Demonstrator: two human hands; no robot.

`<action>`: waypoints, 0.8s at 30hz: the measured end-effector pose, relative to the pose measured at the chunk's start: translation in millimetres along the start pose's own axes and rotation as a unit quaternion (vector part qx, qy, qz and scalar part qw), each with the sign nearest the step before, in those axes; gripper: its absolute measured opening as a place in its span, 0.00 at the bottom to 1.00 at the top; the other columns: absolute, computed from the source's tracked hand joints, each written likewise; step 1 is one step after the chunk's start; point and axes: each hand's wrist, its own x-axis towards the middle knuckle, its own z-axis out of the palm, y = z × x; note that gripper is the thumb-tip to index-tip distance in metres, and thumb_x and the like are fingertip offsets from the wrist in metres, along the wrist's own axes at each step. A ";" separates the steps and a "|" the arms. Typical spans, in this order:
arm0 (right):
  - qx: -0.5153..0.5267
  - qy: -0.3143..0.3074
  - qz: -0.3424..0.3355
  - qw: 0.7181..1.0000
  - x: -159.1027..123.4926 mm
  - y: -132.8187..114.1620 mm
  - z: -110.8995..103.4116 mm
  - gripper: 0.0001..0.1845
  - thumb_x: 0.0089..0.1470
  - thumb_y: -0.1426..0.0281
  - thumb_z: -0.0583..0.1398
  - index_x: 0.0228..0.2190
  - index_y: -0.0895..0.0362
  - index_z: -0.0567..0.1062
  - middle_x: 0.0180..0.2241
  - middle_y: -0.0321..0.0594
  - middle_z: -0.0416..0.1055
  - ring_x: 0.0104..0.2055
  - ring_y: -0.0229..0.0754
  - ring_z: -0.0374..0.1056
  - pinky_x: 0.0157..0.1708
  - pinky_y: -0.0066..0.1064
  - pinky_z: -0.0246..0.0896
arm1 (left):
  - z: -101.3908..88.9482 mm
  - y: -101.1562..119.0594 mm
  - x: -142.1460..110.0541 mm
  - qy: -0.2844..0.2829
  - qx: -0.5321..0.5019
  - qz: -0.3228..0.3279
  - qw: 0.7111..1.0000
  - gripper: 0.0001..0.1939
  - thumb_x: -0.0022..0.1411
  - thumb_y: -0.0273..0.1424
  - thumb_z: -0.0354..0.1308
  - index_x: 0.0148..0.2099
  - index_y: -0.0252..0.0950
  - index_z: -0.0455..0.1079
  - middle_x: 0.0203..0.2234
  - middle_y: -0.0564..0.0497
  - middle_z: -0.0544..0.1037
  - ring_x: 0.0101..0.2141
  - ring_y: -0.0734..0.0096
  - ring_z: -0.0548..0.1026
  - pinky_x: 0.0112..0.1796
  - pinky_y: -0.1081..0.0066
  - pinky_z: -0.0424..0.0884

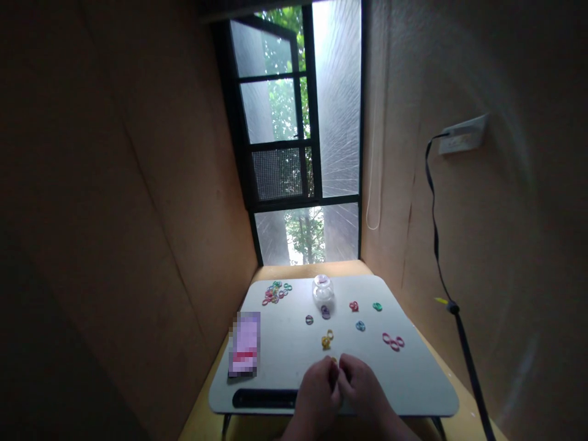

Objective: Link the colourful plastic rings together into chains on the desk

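My left hand (318, 384) and my right hand (361, 383) meet over the front of a white lap table (285, 349), fingers closed and pressed together. A bit of a small yellow hair tie (334, 360) shows between the fingertips; the rest of it is hidden. Just beyond them lie several yellow hair ties (326, 341). Farther out are purple ones (325, 312), a purplish one (309, 320), blue ones (361, 326), red ones (353, 306), green ones (377, 306) and pink ones (394, 342), each colour apart.
A mixed heap of coloured hair ties (274, 294) lies at the back left. A clear jar (323, 290) stands at the back middle. At the left is a blurred-out purple phone-like object (245, 343), near a dark slot (264, 398). A cable (434, 202) hangs along the right wall.
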 end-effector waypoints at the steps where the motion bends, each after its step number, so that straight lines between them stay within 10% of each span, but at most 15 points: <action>1: 0.002 0.000 0.001 1.000 -0.1 0.2 0.1 0.09 0.53 0.70 0.52 0.22 0.55 0.63 0.22 0.34 0.67 0.26 0.38 0.61 0.27 0.28 0.49 | 0.2 -0.4 -0.3 -0.001 0.001 -0.001 1.000 0.01 0.60 0.29 0.52 0.35 0.38 0.63 0.29 0.52 0.74 0.30 0.70 0.69 0.31 0.71 0.57; 24: -0.038 0.015 -0.036 0.999 -5.5 11.5 8.1 0.10 0.52 0.67 0.53 0.21 0.54 0.62 0.20 0.33 0.64 0.24 0.37 0.60 0.25 0.27 0.51 | -2.4 -2.8 -9.6 -0.019 -0.017 -0.002 1.000 0.03 0.60 0.30 0.52 0.37 0.38 0.66 0.32 0.48 0.75 0.33 0.66 0.70 0.34 0.68 0.60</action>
